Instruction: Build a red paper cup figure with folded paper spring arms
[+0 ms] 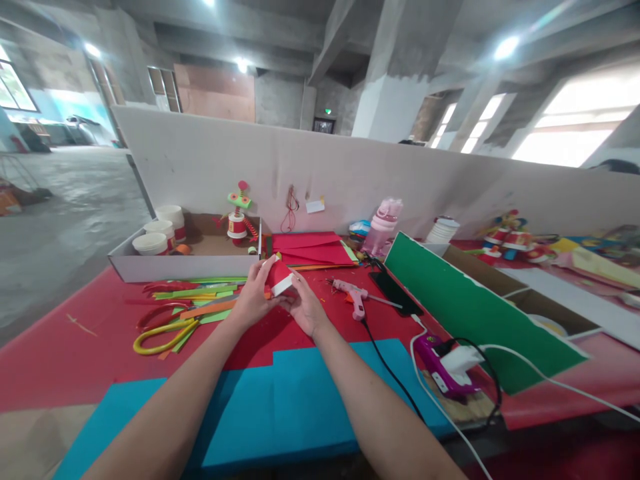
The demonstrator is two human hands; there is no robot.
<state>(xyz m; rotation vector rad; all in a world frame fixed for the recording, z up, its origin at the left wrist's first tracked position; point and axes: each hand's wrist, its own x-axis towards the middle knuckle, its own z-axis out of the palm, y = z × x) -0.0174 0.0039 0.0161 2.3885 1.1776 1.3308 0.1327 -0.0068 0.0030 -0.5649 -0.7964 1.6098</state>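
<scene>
Between my two hands is a small paper cup (278,275), red around its side with a white band showing, tipped over above the red table cover. My left hand (256,299) wraps its left side, and my right hand (304,308) grips the right side, fingers curled in. Left of my hands lie scissors with yellow handles (163,337), on top of green, yellow and orange paper strips (210,291). A pink glue gun (356,297) rests just right of my right hand. Some of the cup is hidden by my fingers.
A shallow box (185,268) at back left holds white cups (151,244) and a robot-like cup figure (237,225). Red paper sheets (306,249) lie behind my hands. Right are a phone (395,292), purple power strip (440,367), cables and a green panel (475,310). Blue sheets (300,400) lie in front.
</scene>
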